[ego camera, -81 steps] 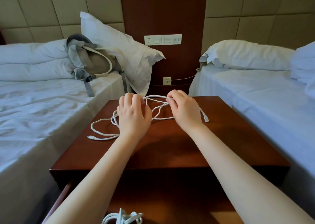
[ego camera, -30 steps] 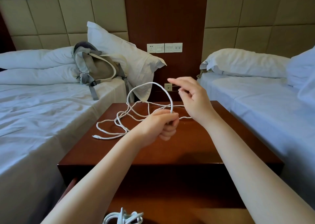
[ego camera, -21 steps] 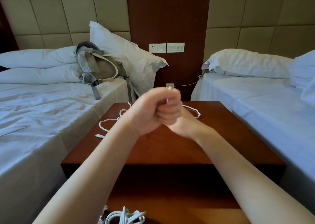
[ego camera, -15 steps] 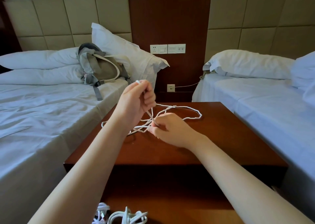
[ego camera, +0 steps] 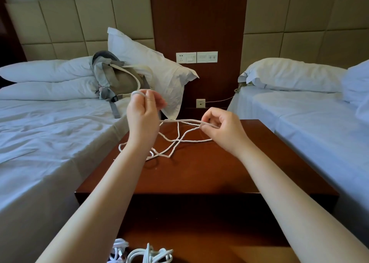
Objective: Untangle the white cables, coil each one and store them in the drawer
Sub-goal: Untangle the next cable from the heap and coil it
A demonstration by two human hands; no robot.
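Backpack [ego camera: 117,80]: grey and tan, lay on the left bed [ego camera: 50,132] against a propped white pillow [ego camera: 151,62].
Right bed [ego camera: 309,126]: white sheets, flat pillow [ego camera: 289,74] at its head.
Wall sockets [ego camera: 196,57]: white, on the dark wood panel [ego camera: 197,18].

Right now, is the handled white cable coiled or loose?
Loose: white cable sprawls over the nightstand, stretched between left hand and right hand.

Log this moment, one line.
coiling; left hand grips raised loop of thin white cable; right hand pinches strands; slack on brown wooden nightstand; coiled white cables in open drawer

Hotel room: twin beds [ego camera: 50,134], padded headboard wall [ego camera: 79,22], shared nightstand [ego camera: 199,172].
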